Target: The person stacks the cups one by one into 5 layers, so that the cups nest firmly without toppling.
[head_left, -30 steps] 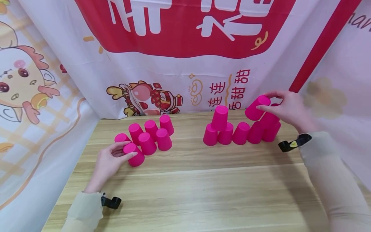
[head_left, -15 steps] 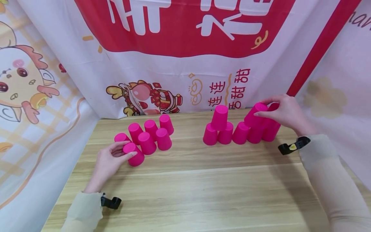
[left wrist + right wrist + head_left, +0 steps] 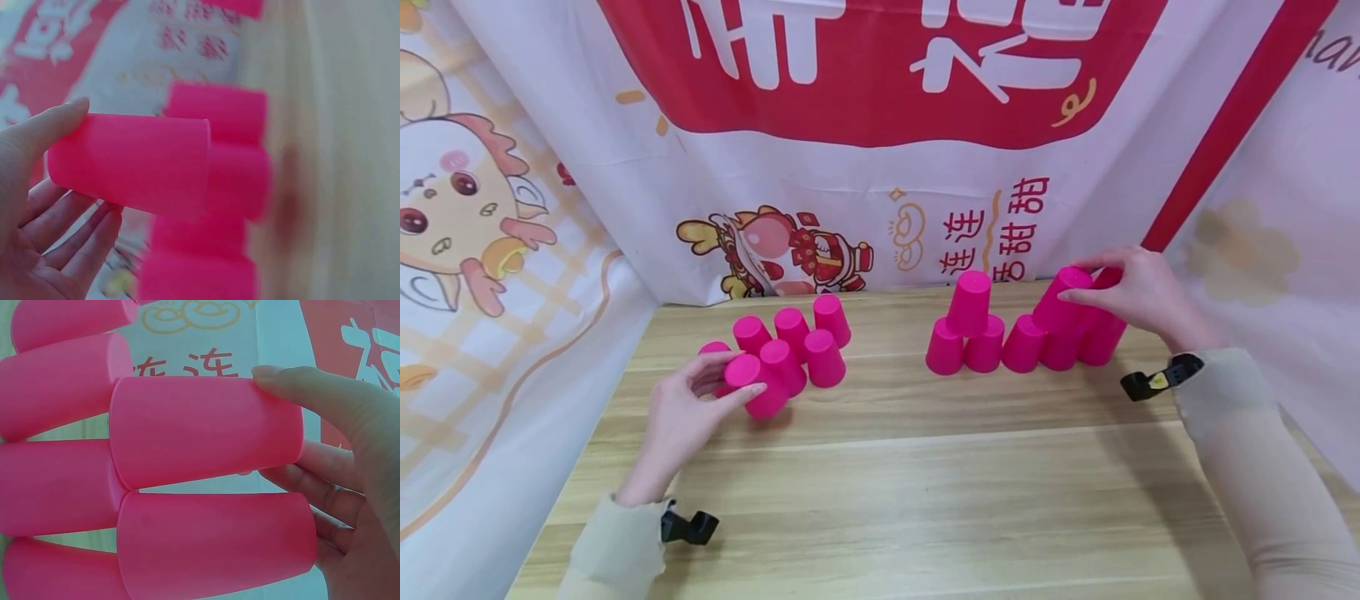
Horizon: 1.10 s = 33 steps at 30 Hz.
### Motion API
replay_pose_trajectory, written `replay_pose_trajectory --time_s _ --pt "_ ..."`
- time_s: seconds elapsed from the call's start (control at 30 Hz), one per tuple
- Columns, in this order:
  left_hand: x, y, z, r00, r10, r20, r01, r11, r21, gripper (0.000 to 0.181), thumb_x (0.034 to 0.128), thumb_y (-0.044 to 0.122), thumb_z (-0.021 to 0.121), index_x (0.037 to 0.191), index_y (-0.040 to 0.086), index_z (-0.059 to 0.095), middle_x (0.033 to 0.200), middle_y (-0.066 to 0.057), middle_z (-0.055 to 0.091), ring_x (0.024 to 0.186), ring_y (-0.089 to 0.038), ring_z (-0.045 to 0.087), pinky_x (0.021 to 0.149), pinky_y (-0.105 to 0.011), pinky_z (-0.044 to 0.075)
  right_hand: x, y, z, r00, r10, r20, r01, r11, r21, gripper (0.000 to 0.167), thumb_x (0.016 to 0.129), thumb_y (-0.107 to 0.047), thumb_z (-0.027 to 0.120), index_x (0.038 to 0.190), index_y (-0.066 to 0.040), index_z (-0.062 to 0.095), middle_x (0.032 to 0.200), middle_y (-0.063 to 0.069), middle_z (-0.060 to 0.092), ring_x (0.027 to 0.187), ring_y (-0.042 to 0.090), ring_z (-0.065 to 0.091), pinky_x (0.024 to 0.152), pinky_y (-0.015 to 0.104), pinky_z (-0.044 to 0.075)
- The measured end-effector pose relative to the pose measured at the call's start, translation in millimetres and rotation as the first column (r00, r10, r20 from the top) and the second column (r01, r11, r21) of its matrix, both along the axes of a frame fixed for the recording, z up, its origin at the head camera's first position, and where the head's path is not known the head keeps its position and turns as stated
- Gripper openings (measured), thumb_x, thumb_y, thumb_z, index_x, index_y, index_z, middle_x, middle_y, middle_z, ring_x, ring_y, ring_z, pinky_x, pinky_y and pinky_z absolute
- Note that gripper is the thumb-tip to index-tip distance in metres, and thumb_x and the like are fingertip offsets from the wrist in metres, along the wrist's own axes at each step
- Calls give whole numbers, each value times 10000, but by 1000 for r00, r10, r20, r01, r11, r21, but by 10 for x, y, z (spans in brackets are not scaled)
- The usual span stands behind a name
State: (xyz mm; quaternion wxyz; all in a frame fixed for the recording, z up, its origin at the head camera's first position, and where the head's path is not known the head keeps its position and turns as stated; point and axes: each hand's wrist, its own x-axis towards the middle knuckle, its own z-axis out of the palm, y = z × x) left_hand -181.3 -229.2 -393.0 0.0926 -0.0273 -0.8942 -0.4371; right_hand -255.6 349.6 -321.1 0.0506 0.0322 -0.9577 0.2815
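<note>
Bright pink, tapered, plastic-looking cups (image 3: 968, 307): all mouth down; one in each of your grips, the others gathered about them;
Right grip: your right hand (image 3: 1138, 296) pinches an upper cup (image 3: 206, 431) between thumb and fingers near its base end; its rim appears to sit across two lower cups, touching the upper cup (image 3: 219, 544) beside it;
Left grip: your left hand (image 3: 688, 412) pinches another cup (image 3: 131, 162) the same way, held clear of the pale wood-grain table (image 3: 880, 500); whether it touches its neighbours, I cannot tell;
Settling the right cup: best to centre its rim over both bases below; then ease thumb and fingers off evenly, lest you drag the cup alongside;
Carrying the left cup: keep it level and high enough to miss nearby rims;
Count beyond the left grip: six standing cups, four behind and two in front; seven with yours;
Count around the right grip: five below, three above including yours; eight;
Total: fifteen cups; two hands; one table
</note>
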Motion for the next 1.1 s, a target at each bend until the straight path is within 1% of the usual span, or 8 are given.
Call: replay_pose_trajectory --time_s 0.17,0.27,0.37,0.57,0.73,0.83,1.0,1.1 --pt "88 318 302 992 -104 -68 103 995 -17 630 770 538 860 1296 230 702 1160 63 692 991 -151 667 806 -281 586 7 0 -8 1000 9 -21 -8 1000 7 767 757 -593 844 1329 -109 680 1155 125 659 996 300 550 651 364 551" --pt "101 496 407 980 -173 -101 174 985 7 600 763 504 880 1279 247 715 1126 89 702 933 -140 656 742 -300 587 -2 -16 -3 999 17 -28 -17 1000 14 762 759 -595 842 1325 -110 684 1155 125 663 999 297 546 653 369 545" --pt "73 673 468 968 -219 -123 224 974 28 589 741 516 890 1259 291 720 1138 130 693 996 -113 624 777 -342 571 1 -21 1 1000 19 -18 -19 1000 7 770 759 -604 836 1331 -112 679 1170 133 656 1010 304 543 655 369 545" --pt "-51 1032 548 929 -314 -195 328 944 44 573 737 540 884 1245 330 722 1166 167 669 1074 -105 596 852 -409 555 11 -5 0 1000 4 13 -4 1000 -17 795 752 -628 827 1347 -128 664 1175 130 654 985 305 577 648 357 565" --pt "-176 1357 600 910 -332 -249 356 933 57 553 757 544 871 1249 341 716 1164 193 661 1090 -83 560 860 -428 528 18 -3 -8 999 -2 34 4 999 -36 821 743 -653 818 1356 -129 661 1166 127 653 981 306 578 650 364 572" --pt "-274 1551 639 889 -345 -300 381 922 66 543 774 528 865 1257 330 715 1180 207 657 1112 -55 559 916 -432 496 25 -7 -7 999 -2 44 4 999 -44 826 745 -650 818 1363 -127 655 1174 133 648 996 311 571 656 366 572" --pt "-456 1859 765 853 -375 -364 424 904 62 543 806 504 848 1284 287 710 1207 211 648 1156 -23 548 980 -415 472 35 -4 -5 998 -9 56 12 999 -49 809 756 -632 821 1370 -134 652 1185 127 637 1012 308 561 657 361 573" --pt "-567 2024 881 842 -391 -373 444 893 66 555 814 487 847 1295 247 706 1209 192 650 1155 -34 543 957 -384 491 28 -7 -7 999 -6 51 9 999 -52 794 758 -623 825 1361 -135 659 1174 126 645 1003 304 566 658 360 572"
